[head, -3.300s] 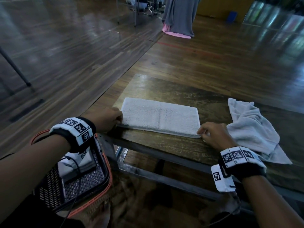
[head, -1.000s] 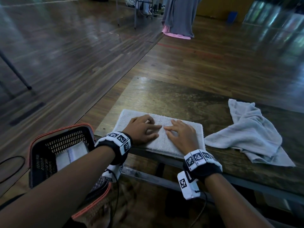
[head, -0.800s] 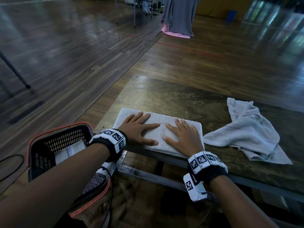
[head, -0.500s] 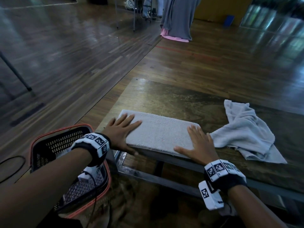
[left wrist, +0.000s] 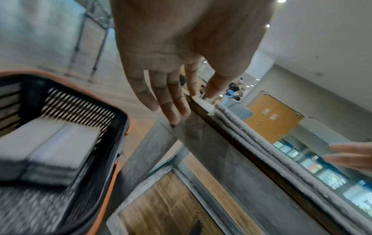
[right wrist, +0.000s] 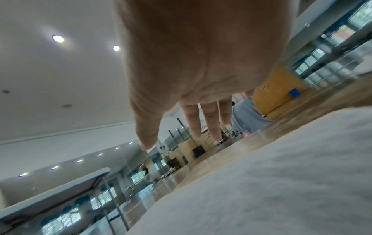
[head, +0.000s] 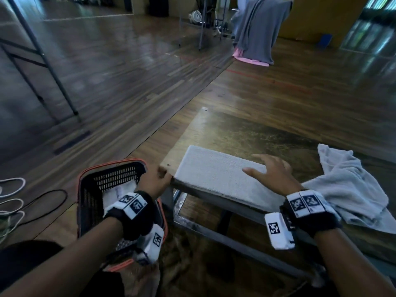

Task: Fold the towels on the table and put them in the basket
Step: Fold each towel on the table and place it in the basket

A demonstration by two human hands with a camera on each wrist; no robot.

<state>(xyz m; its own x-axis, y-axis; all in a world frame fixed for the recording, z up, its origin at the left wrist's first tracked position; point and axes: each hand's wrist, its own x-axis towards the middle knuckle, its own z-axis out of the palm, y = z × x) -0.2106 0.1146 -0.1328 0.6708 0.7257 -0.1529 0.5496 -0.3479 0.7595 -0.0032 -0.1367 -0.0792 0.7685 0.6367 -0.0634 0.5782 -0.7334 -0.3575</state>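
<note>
A folded white towel (head: 216, 174) lies along the near-left edge of the wooden table (head: 246, 133); its stacked layers (left wrist: 241, 127) show edge-on in the left wrist view. My left hand (head: 157, 179) is at the table's near-left corner, fingers (left wrist: 175, 108) straight down against the table frame, thumb by the towel's corner, holding nothing. My right hand (head: 270, 170) is spread open over the towel's right end (right wrist: 261, 182), fingers (right wrist: 193, 124) straight. A crumpled grey towel (head: 347, 185) lies to the right. The black, orange-rimmed basket (head: 107, 174) stands on the floor at the left, with folded towels (left wrist: 50, 146) inside.
Cables (head: 12, 202) trail on the floor left of the basket. A metal stand's legs (head: 53, 78) rise at the far left. A grey cloth-draped frame (head: 259, 28) stands far back. The table's metal underframe (head: 225, 232) runs below its near edge.
Both hands pressed the towel's middle, then slid apart to its ends. The left hand has now come off the towel to the table corner; the right stays at the right end.
</note>
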